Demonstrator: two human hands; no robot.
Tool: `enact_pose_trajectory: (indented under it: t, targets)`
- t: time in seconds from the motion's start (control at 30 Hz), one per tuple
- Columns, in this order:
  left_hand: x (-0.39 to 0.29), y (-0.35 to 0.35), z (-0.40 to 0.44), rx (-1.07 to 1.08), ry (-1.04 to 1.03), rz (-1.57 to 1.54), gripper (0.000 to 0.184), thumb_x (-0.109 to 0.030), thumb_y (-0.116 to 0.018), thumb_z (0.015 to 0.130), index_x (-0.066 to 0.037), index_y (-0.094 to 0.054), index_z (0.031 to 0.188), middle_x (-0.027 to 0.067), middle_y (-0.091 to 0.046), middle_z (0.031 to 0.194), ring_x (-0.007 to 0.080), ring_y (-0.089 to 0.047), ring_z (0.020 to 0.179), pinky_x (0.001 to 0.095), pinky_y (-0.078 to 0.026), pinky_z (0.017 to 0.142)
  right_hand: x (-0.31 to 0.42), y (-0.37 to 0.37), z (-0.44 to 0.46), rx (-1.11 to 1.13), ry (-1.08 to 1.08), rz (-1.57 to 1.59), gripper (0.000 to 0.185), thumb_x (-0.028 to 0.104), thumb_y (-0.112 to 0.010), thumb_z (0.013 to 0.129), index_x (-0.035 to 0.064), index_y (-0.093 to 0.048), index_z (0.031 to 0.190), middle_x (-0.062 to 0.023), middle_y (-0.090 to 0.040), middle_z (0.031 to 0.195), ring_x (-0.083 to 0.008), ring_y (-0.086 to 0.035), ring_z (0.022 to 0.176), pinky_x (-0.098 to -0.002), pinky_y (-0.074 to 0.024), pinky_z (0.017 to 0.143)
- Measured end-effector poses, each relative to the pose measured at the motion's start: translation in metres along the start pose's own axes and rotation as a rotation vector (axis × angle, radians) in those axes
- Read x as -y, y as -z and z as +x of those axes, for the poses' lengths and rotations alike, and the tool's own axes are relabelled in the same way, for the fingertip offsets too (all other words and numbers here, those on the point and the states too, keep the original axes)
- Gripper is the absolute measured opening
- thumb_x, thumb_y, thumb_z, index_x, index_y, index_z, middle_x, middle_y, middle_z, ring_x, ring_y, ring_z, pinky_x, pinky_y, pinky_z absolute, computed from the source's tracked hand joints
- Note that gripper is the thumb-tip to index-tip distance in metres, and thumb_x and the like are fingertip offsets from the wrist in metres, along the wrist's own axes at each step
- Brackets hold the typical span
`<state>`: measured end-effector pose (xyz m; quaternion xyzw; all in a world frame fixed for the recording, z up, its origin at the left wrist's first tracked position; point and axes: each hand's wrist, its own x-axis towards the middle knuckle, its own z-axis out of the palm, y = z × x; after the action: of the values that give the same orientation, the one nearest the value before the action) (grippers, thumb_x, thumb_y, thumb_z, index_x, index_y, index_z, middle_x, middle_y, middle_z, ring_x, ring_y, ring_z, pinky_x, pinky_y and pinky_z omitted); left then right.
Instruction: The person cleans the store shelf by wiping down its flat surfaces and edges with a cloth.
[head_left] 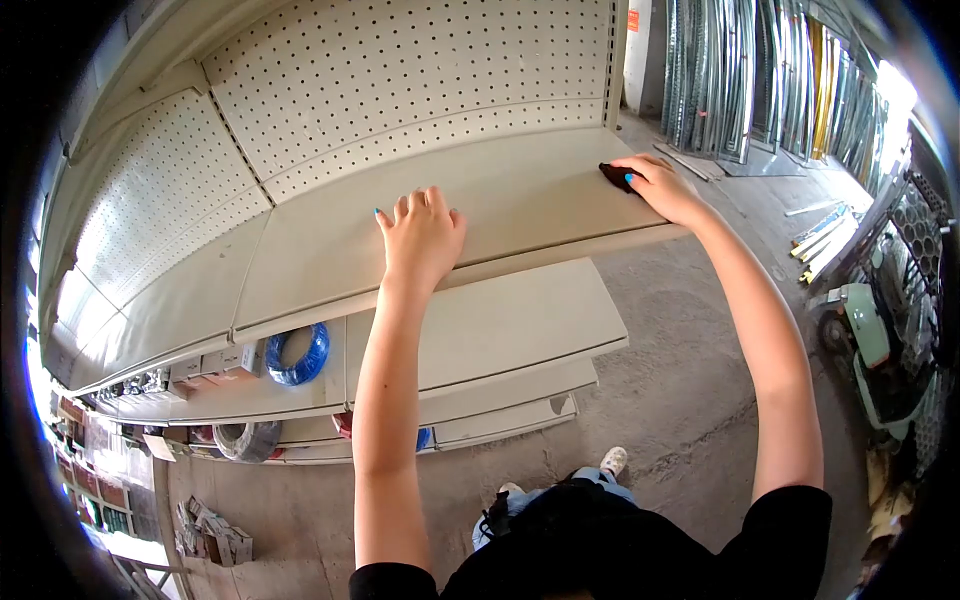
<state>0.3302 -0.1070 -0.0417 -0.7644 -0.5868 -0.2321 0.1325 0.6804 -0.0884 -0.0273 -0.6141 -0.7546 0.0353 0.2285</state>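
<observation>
My right hand [662, 190] is closed over a dark brown or black cloth [617, 178] at the right end of the cream metal shelf [540, 195]. The cloth lies against the shelf surface, and much of it is hidden under my fingers. Further left, my left hand [425, 238] rests near the front edge of the same shelf with its fingers apart and holds nothing. A perforated back panel [410, 75] rises behind the shelf.
Lower shelves [510, 320] stick out beneath. A blue coil [298, 355], a grey coil [248, 440] and cartons [215, 365] sit on them at left. Metal lengths [710, 80] stand at the back right; a green scooter [862, 325] is at right. Boxes [215, 535] lie on the floor.
</observation>
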Motion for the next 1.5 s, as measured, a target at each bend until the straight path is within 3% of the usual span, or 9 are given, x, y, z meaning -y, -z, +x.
enact_pose_trajectory:
  t: [0.27, 0.53, 0.63, 0.7, 0.97, 1.13, 1.23, 1.43, 1.5]
  targets:
    - [-0.002, -0.006, 0.001, -0.124, -0.021, 0.103, 0.030, -0.022, -0.044, 0.089, 0.001, -0.052, 0.106, 0.0173, -0.057, 0.113, 0.0353, -0.052, 0.109, 0.0630, -0.034, 0.095, 0.052, -0.011, -0.004, 0.022, -0.062, -0.128, 0.037, 0.017, -0.041, 0.091, 0.0253, -0.053, 0.125, 0.0006, -0.047, 0.134, -0.0217, -0.042, 0.126, -0.0378, -0.0378, 0.102]
    - [-0.003, 0.001, -0.002, -0.002, 0.008, 0.037, 0.028, -0.020, -0.043, 0.089, -0.004, -0.047, 0.111, 0.0172, -0.056, 0.115, 0.0366, -0.052, 0.110, 0.0611, -0.033, 0.097, 0.178, -0.058, -0.007, -0.024, 0.223, -0.074, 0.031, 0.022, -0.046, 0.091, 0.0182, -0.057, 0.120, -0.0052, -0.051, 0.126, -0.0254, -0.045, 0.121, -0.0405, -0.0367, 0.102]
    - [-0.002, 0.004, -0.001, 0.061, 0.027, 0.002, 0.032, -0.022, -0.043, 0.090, -0.005, -0.045, 0.116, 0.0173, -0.055, 0.117, 0.0377, -0.050, 0.112, 0.0610, -0.031, 0.098, 0.175, -0.065, -0.004, -0.060, 0.275, -0.071, 0.031, 0.023, -0.046, 0.091, 0.0178, -0.057, 0.120, -0.0055, -0.051, 0.126, -0.0247, -0.045, 0.122, -0.0403, -0.0363, 0.103]
    - [-0.001, 0.005, -0.001, 0.036, 0.014, -0.038, 0.030, -0.023, -0.042, 0.090, -0.001, -0.047, 0.110, 0.0186, -0.056, 0.117, 0.0375, -0.050, 0.113, 0.0637, -0.030, 0.097, 0.170, -0.062, -0.007, -0.052, 0.246, -0.021, 0.031, 0.023, -0.045, 0.092, 0.0186, -0.057, 0.120, -0.0052, -0.051, 0.127, -0.0244, -0.044, 0.122, -0.0401, -0.0366, 0.103]
    - [0.000, 0.008, 0.000, 0.086, 0.025, -0.079, 0.030, -0.020, -0.038, 0.092, 0.000, -0.046, 0.113, 0.0168, -0.053, 0.121, 0.0350, -0.047, 0.116, 0.0638, -0.027, 0.101, 0.099, -0.030, -0.017, -0.116, -0.022, -0.109, 0.034, 0.020, -0.040, 0.091, 0.0255, -0.056, 0.121, -0.0018, -0.052, 0.128, -0.0227, -0.048, 0.120, -0.0387, -0.0415, 0.099]
    - [-0.001, 0.008, 0.000, 0.086, 0.025, -0.097, 0.031, -0.021, -0.038, 0.092, -0.001, -0.046, 0.114, 0.0165, -0.052, 0.123, 0.0346, -0.045, 0.119, 0.0634, -0.026, 0.102, 0.051, -0.001, -0.027, -0.114, -0.281, -0.169, 0.036, 0.023, -0.037, 0.095, 0.0264, -0.052, 0.127, 0.0001, -0.048, 0.135, -0.0222, -0.042, 0.127, -0.0384, -0.0348, 0.106]
    - [-0.004, 0.005, 0.000, 0.048, 0.000, -0.065, 0.030, -0.021, -0.039, 0.091, -0.001, -0.047, 0.112, 0.0173, -0.052, 0.123, 0.0350, -0.045, 0.119, 0.0636, -0.027, 0.101, 0.047, -0.004, -0.027, -0.133, -0.258, -0.224, 0.036, 0.025, -0.036, 0.095, 0.0236, -0.052, 0.128, -0.0010, -0.048, 0.133, -0.0229, -0.042, 0.126, -0.0390, -0.0321, 0.107]
    - [-0.005, -0.001, 0.001, -0.019, -0.035, -0.040, 0.028, -0.021, -0.041, 0.091, -0.001, -0.047, 0.109, 0.0181, -0.052, 0.123, 0.0357, -0.046, 0.119, 0.0636, -0.029, 0.100, 0.095, -0.023, -0.019, -0.117, -0.134, -0.212, 0.039, 0.035, -0.034, 0.096, 0.0171, -0.055, 0.123, -0.0075, -0.051, 0.129, -0.0249, -0.048, 0.119, -0.0422, -0.0391, 0.100]
    - [-0.005, 0.000, 0.000, -0.013, -0.033, -0.042, 0.028, -0.021, -0.042, 0.091, -0.001, -0.047, 0.110, 0.0179, -0.052, 0.123, 0.0358, -0.045, 0.119, 0.0636, -0.029, 0.100, 0.131, -0.039, -0.016, -0.102, -0.061, -0.217, 0.039, 0.034, -0.035, 0.095, 0.0165, -0.053, 0.125, -0.0037, -0.051, 0.128, -0.0228, -0.047, 0.120, -0.0391, -0.0389, 0.100]
